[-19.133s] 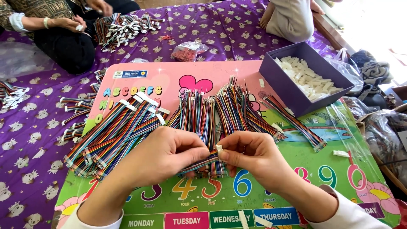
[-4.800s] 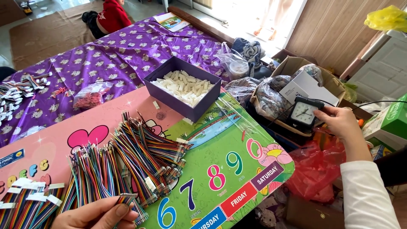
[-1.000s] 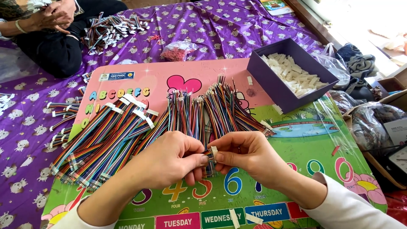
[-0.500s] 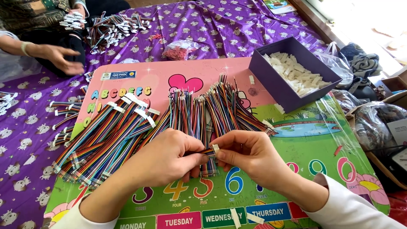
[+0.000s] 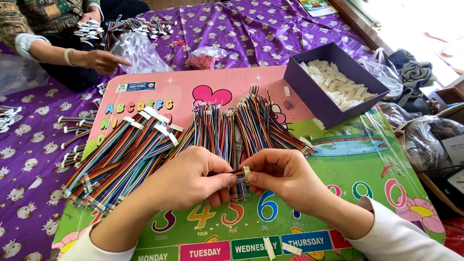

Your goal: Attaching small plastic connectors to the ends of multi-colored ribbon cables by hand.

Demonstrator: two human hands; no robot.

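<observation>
My left hand (image 5: 191, 178) pinches the end of a short multicoloured ribbon cable (image 5: 238, 172) over a colourful children's play board (image 5: 338, 193). My right hand (image 5: 280, 175) meets it from the right, with a small white connector (image 5: 246, 172) between thumb and fingers at the cable's end. Just behind my hands lie fanned piles of similar striped cables (image 5: 232, 125), and a larger pile with white connectors fitted (image 5: 121, 150) spreads to the left. The cable's length under my left palm is hidden.
A purple box of white connectors (image 5: 338, 89) stands at the back right. Another person (image 5: 43, 29) sits at the back left, one hand (image 5: 101, 60) by a clear bag (image 5: 137, 50) and more cables. Bags and boxes crowd the right edge. Two loose white connectors (image 5: 280, 246) lie near me.
My hands have stayed together on the cable and connector. The other person's hand has moved right, toward the clear bag. About five seconds ago my right hand reached to a clock at the right.
</observation>
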